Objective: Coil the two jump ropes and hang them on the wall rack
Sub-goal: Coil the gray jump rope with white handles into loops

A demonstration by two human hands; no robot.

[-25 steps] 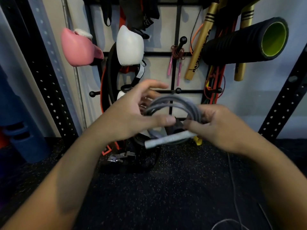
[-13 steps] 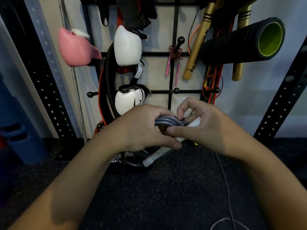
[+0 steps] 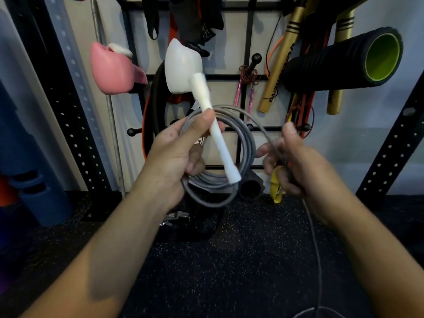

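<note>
Grey rope (image 3: pixel 246 145) coil, bunched between both hands half a second before, was opened out and the white handle (image 3: pixel 213 125) swung upright, so coiling seemed unfinished. Left hand (image 3: pixel 174 152) was clamped on coil and handle; right hand (image 3: pixel 296 166) fingers were pinched on the loose strand, below the rack (image 3: pixel 249 76).

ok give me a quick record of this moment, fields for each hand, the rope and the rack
left hand: grip shut on grey rope coil and white handle
right hand: grip shut on loose rope strand
rope: partly coiled, tail trailing to floor
rack: pink-handled rope already hung
</note>
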